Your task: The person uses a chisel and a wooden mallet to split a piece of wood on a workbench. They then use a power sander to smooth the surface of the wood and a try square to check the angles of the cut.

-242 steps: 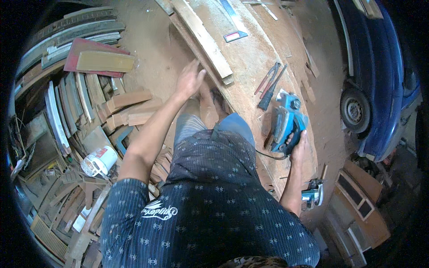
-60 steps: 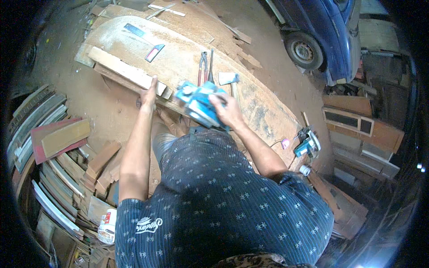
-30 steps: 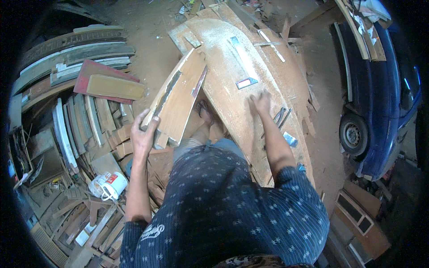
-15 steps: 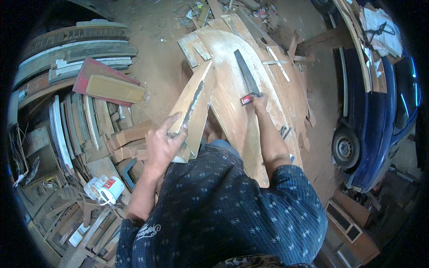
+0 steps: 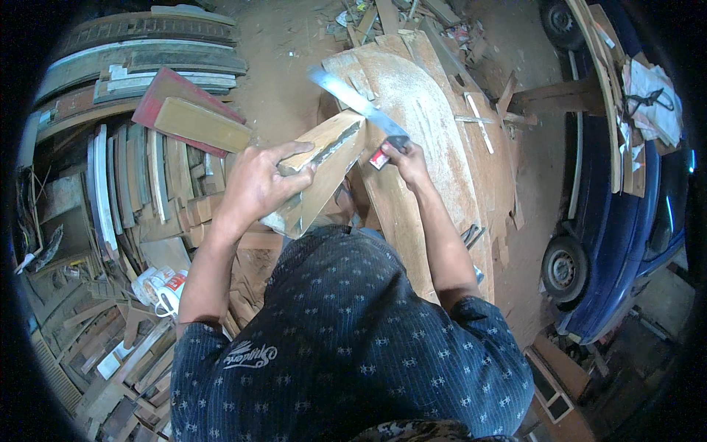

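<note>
My left hand [image 5: 266, 180] is closed round the near end of a narrow wooden board [image 5: 339, 140] with a dark, chipped edge, tilted up above the work surface. My right hand [image 5: 406, 160] grips the red and black handle of a handsaw [image 5: 359, 102]. The saw's blade points up and to the left, blurred by motion. It crosses at the far end of the board; whether the teeth touch the wood I cannot tell. Below both lies a large rounded wooden panel [image 5: 425, 103], dusted with pale sawdust.
Stacked planks [image 5: 169, 62] and a red-edged panel [image 5: 195, 118] lie at the left. A white bucket [image 5: 171, 289] stands lower left. Wood scraps [image 5: 368, 18] litter the far floor. A blue car [image 5: 611, 243] stands at the right, near a wood stack with a white cloth [image 5: 652, 103].
My right hand has raised the handsaw off the panel and swung its blade left to the board's far end. My left hand has shifted the board slightly, and the view has moved.
</note>
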A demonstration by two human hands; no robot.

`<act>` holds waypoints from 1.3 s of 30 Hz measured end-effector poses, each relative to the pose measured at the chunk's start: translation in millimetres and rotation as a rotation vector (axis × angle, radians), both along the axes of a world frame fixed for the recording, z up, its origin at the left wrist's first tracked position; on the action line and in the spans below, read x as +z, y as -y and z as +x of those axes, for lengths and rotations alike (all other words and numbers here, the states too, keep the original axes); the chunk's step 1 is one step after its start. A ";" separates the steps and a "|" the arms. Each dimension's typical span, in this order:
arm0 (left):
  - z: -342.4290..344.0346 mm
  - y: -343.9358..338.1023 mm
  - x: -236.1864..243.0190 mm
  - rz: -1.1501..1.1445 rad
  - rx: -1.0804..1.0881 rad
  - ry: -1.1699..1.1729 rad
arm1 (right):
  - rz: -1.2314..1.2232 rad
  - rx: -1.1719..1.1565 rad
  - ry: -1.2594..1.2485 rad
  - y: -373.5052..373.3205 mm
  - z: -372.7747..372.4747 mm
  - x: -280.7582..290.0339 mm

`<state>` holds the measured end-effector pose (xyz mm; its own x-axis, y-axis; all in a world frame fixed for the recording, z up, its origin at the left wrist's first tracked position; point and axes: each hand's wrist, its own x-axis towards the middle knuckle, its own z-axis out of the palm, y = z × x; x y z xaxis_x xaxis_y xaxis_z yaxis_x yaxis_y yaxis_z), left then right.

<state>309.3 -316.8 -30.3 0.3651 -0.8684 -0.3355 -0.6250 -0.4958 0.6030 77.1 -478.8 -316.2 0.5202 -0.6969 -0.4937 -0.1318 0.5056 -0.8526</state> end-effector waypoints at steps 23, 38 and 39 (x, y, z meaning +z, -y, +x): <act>10.1 -12.2 -18.3 -0.077 0.174 -0.029 | -0.262 0.571 -0.060 -9.7 61.1 118.7; 12.6 -19.2 -27.5 -0.121 0.147 0.017 | -0.390 0.615 0.012 -64.5 68.4 211.3; 12.9 -19.3 -31.5 -0.133 0.153 0.001 | -0.386 0.598 0.057 -65.7 68.7 208.6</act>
